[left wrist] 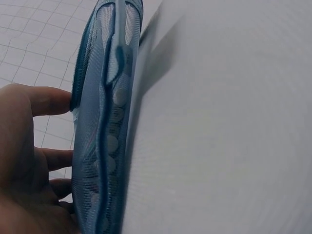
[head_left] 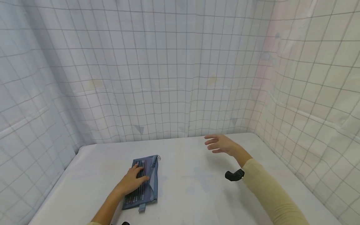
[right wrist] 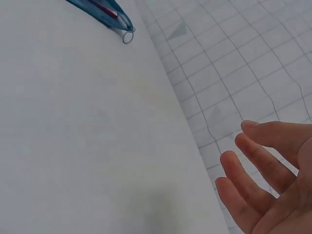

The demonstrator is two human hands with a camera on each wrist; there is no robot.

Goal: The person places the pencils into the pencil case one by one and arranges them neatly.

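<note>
A blue mesh zip pencil case [head_left: 153, 182] lies flat on the left part of the white table, with several slim pencils [head_left: 137, 196] showing through it. My left hand [head_left: 131, 181] rests on top of it, fingers loosely spread over the pencils. From the left wrist, the case's side [left wrist: 92, 161] is seen close up, thumb and fingertips touching its upper face and round pencil ends inside. My right hand [head_left: 223, 145] hovers above the far right of the table, fingers relaxed and apart, holding nothing. A ring [right wrist: 128, 37] hangs at the case's corner in the right wrist view.
The white table [head_left: 185, 200] runs back to a hanging white curtain [head_left: 157, 78] with a grid pattern, which also encloses both sides. A black device [head_left: 234, 175] sits at the right wrist, below the cream sleeve [head_left: 272, 193].
</note>
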